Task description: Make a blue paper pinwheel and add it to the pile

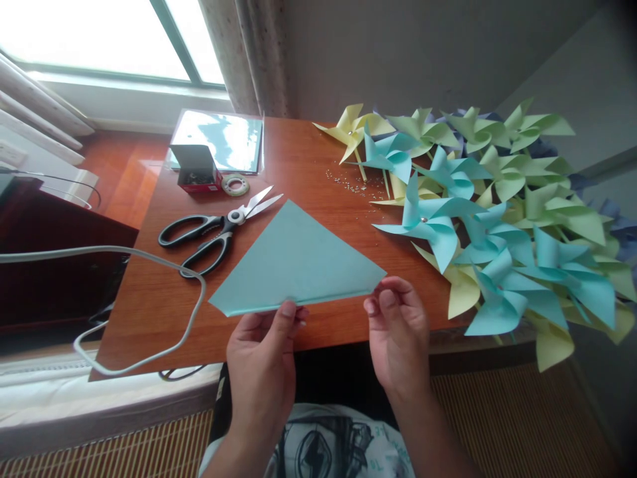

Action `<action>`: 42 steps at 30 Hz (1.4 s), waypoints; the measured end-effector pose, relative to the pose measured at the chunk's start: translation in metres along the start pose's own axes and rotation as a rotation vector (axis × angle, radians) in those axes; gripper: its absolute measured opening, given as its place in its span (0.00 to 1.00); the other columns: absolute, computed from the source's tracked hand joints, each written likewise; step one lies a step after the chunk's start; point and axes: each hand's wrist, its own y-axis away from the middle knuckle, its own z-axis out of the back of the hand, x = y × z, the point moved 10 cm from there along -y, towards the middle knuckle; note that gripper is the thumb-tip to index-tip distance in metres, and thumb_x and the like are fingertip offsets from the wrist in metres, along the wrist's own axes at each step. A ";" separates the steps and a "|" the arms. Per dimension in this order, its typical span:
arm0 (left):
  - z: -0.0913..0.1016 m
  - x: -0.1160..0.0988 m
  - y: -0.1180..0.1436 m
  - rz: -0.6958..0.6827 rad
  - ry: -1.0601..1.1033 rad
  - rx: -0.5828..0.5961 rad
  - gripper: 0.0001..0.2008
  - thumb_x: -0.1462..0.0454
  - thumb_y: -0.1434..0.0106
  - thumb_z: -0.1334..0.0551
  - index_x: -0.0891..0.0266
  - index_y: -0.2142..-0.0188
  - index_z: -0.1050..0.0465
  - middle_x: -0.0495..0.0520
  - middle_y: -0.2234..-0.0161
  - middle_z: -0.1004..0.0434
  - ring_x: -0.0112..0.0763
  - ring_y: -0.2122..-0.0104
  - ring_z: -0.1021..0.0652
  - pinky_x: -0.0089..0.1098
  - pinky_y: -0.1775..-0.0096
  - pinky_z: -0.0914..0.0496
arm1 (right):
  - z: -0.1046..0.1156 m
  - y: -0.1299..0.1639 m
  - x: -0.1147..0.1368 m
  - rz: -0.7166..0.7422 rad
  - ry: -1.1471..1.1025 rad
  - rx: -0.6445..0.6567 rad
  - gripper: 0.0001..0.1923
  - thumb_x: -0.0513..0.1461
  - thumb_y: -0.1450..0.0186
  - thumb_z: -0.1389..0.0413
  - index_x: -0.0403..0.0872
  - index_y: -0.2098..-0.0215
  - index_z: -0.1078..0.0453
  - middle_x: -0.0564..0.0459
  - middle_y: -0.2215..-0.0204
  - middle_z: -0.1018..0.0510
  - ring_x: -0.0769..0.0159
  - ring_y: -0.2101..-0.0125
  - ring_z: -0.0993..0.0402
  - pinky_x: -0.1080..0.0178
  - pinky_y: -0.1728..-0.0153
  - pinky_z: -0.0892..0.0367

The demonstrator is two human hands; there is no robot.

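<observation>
A light blue paper sheet [298,259], shaped like a triangle with its point away from me, is held over the near part of the table. A narrow fold or roll runs along its near edge. My left hand [266,355] is closed on the middle of that edge, thumb on top. At the right corner, my right hand [401,332] has its fingers curled and pinched at the paper's tip. Just beyond the sheet's left side lie scissors [235,218] with black handles, blades parted.
Several paper pinwheels [430,219] in blue, green and yellow crowd the table's right side, near scattered tiny beads [353,186]. A small open box [199,176], a tape roll [235,185] and a plastic-wrapped paper stack [219,136] sit at back left. A white cable [192,318] loops over the left edge.
</observation>
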 end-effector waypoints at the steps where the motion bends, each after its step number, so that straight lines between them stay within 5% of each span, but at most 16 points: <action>1: -0.001 0.000 0.000 0.000 0.004 0.003 0.13 0.65 0.53 0.22 0.64 0.70 0.22 0.48 0.74 0.18 0.23 0.74 0.19 0.23 0.66 0.24 | -0.007 0.003 -0.007 -0.050 -0.006 0.044 0.10 0.38 0.41 0.31 0.51 0.61 0.22 0.58 0.66 0.20 0.74 0.70 0.28 0.70 0.69 0.33; 6: -0.006 0.005 0.005 0.016 0.002 0.030 0.13 0.64 0.53 0.21 0.64 0.70 0.21 0.49 0.73 0.17 0.24 0.74 0.19 0.23 0.66 0.24 | -0.038 0.026 -0.037 -0.237 0.007 0.236 0.10 0.37 0.39 0.32 0.49 0.59 0.22 0.54 0.66 0.17 0.70 0.67 0.24 0.70 0.66 0.30; 18: -0.013 0.010 0.010 0.022 -0.010 0.090 0.11 0.64 0.50 0.23 0.63 0.68 0.19 0.50 0.71 0.16 0.25 0.72 0.18 0.24 0.63 0.23 | -0.030 0.027 -0.035 -0.179 -0.004 0.070 0.06 0.37 0.41 0.31 0.48 0.65 0.21 0.57 0.72 0.18 0.72 0.72 0.25 0.68 0.64 0.29; 42: -0.012 0.009 0.008 0.002 0.045 0.047 0.12 0.65 0.52 0.22 0.63 0.69 0.20 0.49 0.72 0.16 0.23 0.74 0.19 0.22 0.66 0.23 | -0.034 0.032 -0.041 -0.203 -0.035 0.066 0.07 0.38 0.40 0.31 0.48 0.64 0.21 0.56 0.68 0.16 0.70 0.67 0.22 0.67 0.60 0.27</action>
